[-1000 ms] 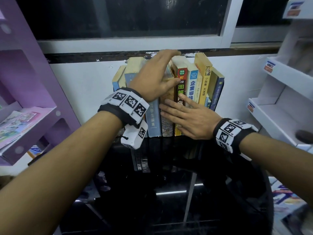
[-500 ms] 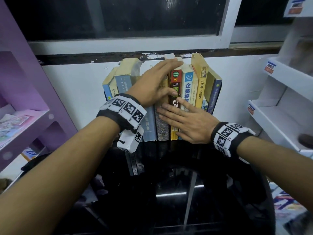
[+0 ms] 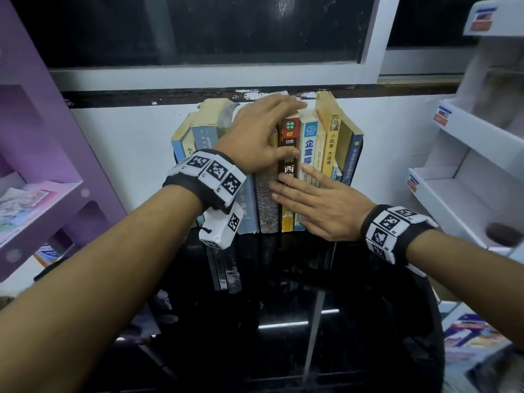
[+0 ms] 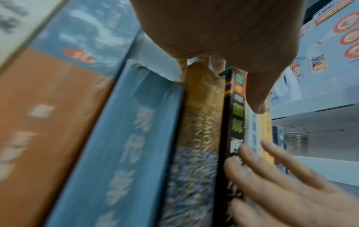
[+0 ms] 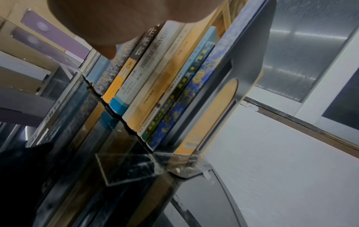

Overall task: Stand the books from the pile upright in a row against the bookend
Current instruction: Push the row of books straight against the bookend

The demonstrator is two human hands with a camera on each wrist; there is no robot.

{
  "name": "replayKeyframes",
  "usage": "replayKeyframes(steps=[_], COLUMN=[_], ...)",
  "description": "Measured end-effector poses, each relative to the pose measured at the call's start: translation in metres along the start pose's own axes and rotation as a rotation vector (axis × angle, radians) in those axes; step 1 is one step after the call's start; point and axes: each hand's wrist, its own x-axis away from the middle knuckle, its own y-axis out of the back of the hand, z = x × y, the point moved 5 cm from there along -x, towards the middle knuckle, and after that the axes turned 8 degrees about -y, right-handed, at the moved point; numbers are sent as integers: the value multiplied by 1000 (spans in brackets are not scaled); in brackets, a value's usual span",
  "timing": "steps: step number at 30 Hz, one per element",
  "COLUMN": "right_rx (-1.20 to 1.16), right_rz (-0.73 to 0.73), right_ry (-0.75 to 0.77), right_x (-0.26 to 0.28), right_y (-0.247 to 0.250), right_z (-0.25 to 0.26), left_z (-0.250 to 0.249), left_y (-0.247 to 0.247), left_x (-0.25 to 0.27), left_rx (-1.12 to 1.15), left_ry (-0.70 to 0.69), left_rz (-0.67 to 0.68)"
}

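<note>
Since a second ago the left hand (image 3: 255, 143) has slid along the book tops, its fingers now reaching over the red-and-black spine, and the books (image 3: 289, 171) stand straighter. The row stands on the black tabletop (image 3: 283, 321) against the white wall, its right end against the grey bookend (image 5: 246, 64). Readable writing: "02" on the red-and-black spine, "企業" on the blue-and-white one, "小故事 大道理" on the yellow one. The left grip curls over the tops, thumb on the spines, holding the books. The right hand (image 3: 323, 205) lies flat, grip wide, fingers straight and pressed to the lower spines. Purple shelves (image 3: 42, 194) stand left, white shelves (image 3: 465, 177) right.
</note>
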Motion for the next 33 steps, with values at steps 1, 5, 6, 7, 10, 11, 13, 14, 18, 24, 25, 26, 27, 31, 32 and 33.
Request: replayKeyframes(steps=[1, 5, 6, 7, 10, 11, 13, 14, 18, 24, 25, 26, 27, 31, 32, 33], right_rx=[6, 31, 35, 36, 35, 35, 37, 37, 29, 23, 23, 21, 17, 12, 10, 7], right_rz=[5, 14, 15, 17, 31, 34, 29, 26, 18, 11, 16, 21, 25, 31, 31, 33], right_ry=[-5, -13, -12, -11, -17, -17, -17, -16, -13, -17, -19, -21, -24, -28, -25, -19], right_x=[4, 14, 16, 17, 18, 18, 17, 16, 14, 14, 14, 14, 13, 14, 16, 17], right_y=[1, -1, -2, -4, -10, -13, -17, -18, -25, -27, -28, -28, -27, -22, -20, -19], right_z=[-1, -7, -9, -10, -12, -12, -13, -13, -13, -15, -15, -14, -13, -12, -13, -13], left_z=[-3, -14, -16, -16, -9, -7, -5, -4, -1, 0, 0, 0, -1, -4, -5, -6], left_y=[1, 0, -2, -5, -16, -19, -20, -20, -20, -20, -20, -20, -20, -18, -17, -16], left_x=[-3, -21, -26, -30, -35, -36, -38, -38, -39, -38, -39, -39, -38, -36, -36, -36], left_rx=[-26, -70, -85, -95, -96, -95, -85, -77, -68, -51, -49, -47, -45, -32, -32, -31], left_ry=[-1, -32, -34, -25, 0, -9, -44, -60, -102, -135, -135, -135, -135, -130, -125, -121], left_rz=[3, 44, 71, 105, 177, 184, 198, 204, 190, 188, 192, 197, 198, 181, 177, 175])
